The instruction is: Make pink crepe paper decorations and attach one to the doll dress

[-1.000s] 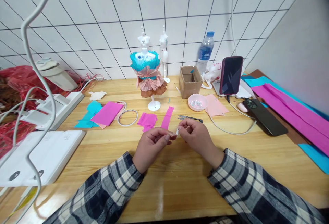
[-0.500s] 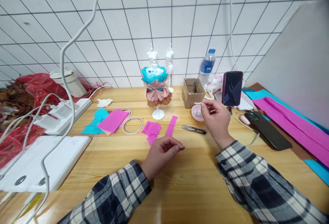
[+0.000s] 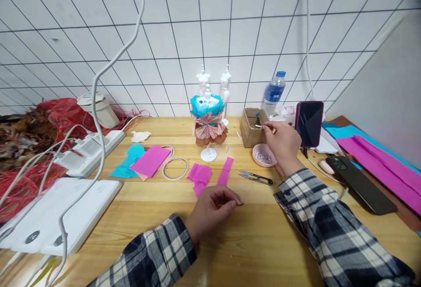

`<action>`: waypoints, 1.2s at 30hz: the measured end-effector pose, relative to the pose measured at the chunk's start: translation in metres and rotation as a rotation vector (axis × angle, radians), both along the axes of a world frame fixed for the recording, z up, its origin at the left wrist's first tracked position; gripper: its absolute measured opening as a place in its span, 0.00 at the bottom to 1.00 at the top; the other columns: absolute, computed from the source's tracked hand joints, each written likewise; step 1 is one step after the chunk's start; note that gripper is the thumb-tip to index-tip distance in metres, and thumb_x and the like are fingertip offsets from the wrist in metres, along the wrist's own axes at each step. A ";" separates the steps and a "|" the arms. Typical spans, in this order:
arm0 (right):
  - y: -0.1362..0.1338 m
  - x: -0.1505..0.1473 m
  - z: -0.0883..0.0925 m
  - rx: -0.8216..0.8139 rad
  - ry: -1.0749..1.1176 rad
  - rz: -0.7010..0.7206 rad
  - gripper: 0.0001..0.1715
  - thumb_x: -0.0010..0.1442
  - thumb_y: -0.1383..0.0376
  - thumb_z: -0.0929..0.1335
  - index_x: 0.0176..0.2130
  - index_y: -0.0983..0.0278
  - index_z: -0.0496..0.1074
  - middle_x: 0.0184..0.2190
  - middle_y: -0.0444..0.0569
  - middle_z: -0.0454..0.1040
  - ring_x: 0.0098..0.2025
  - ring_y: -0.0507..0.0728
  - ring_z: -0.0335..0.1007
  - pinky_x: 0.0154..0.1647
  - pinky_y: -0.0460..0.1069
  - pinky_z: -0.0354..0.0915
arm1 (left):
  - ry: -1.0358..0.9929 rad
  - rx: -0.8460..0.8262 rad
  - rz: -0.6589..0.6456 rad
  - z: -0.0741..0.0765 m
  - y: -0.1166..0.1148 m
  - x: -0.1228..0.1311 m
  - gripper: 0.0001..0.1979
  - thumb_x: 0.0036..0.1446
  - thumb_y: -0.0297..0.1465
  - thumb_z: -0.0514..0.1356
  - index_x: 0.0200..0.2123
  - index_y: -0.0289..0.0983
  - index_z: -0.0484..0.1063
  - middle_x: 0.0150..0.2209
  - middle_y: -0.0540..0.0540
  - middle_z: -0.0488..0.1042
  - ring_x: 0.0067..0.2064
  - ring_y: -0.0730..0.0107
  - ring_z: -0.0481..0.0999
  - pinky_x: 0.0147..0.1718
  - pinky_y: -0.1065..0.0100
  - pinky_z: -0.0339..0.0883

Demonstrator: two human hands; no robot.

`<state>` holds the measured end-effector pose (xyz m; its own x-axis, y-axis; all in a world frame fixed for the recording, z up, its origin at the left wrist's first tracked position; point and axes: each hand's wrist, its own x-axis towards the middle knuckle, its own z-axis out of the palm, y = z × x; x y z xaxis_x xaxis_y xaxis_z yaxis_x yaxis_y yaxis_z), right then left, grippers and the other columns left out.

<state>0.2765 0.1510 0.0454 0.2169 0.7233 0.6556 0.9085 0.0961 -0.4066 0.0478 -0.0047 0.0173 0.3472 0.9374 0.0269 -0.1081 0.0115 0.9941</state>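
My right hand (image 3: 283, 142) pinches a thin white strip (image 3: 258, 126) at the front rim of a small cardboard box (image 3: 251, 134). Just below that hand sits a pink dish (image 3: 263, 155) of tiny shiny beads or pins. My left hand (image 3: 215, 210) hovers low over the table, thumb and fingertips pressed together; whatever they hold is too small to make out. Near it lie a folded magenta paper piece (image 3: 199, 173), a magenta strip (image 3: 225, 171) and black-handled thread snips (image 3: 255, 177). A small dress form (image 3: 209, 122) wears ruffles of turquoise, pink and brown paper.
Two bare white dress forms (image 3: 225, 86) stand behind. At the right are a water bottle (image 3: 274, 93), an upright phone (image 3: 309, 122), a dark phone (image 3: 360, 184) and long paper sheets (image 3: 378, 159). A coiled cable (image 3: 175, 168), power strip (image 3: 94, 153) and hanging white cable (image 3: 95, 89) occupy the left.
My right hand has moved from over the pink dish to the cardboard box's front rim, with the white strip in its fingers. My left hand keeps its pinch; the whole view has shifted slightly.
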 end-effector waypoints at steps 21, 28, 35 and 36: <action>-0.013 0.002 0.011 0.159 0.240 0.130 0.13 0.59 0.60 0.67 0.39 0.61 0.80 0.33 0.47 0.80 0.31 0.56 0.73 0.36 0.50 0.64 | -0.153 -0.036 -0.040 -0.004 0.001 0.000 0.09 0.52 0.34 0.67 0.29 0.33 0.76 0.30 0.45 0.78 0.34 0.71 0.76 0.36 0.71 0.69; 0.006 0.002 -0.010 0.126 0.167 0.146 0.15 0.61 0.60 0.65 0.41 0.62 0.79 0.34 0.49 0.80 0.34 0.57 0.73 0.38 0.51 0.64 | -0.149 -0.023 -0.032 -0.008 0.004 -0.001 0.07 0.54 0.33 0.66 0.30 0.34 0.76 0.31 0.45 0.79 0.34 0.72 0.76 0.37 0.72 0.68; 0.010 0.006 -0.014 0.137 -0.030 0.053 0.14 0.61 0.61 0.65 0.40 0.61 0.79 0.31 0.50 0.79 0.36 0.60 0.69 0.38 0.52 0.61 | -0.082 0.006 -0.070 -0.008 0.003 -0.002 0.08 0.54 0.33 0.66 0.30 0.33 0.77 0.31 0.43 0.79 0.35 0.70 0.76 0.37 0.70 0.68; 0.009 0.006 -0.016 0.130 -0.056 0.061 0.14 0.61 0.61 0.65 0.40 0.61 0.79 0.32 0.51 0.79 0.37 0.60 0.69 0.38 0.52 0.61 | -0.086 0.005 -0.067 -0.008 0.004 -0.002 0.08 0.54 0.33 0.66 0.30 0.33 0.77 0.31 0.44 0.79 0.35 0.70 0.76 0.37 0.70 0.68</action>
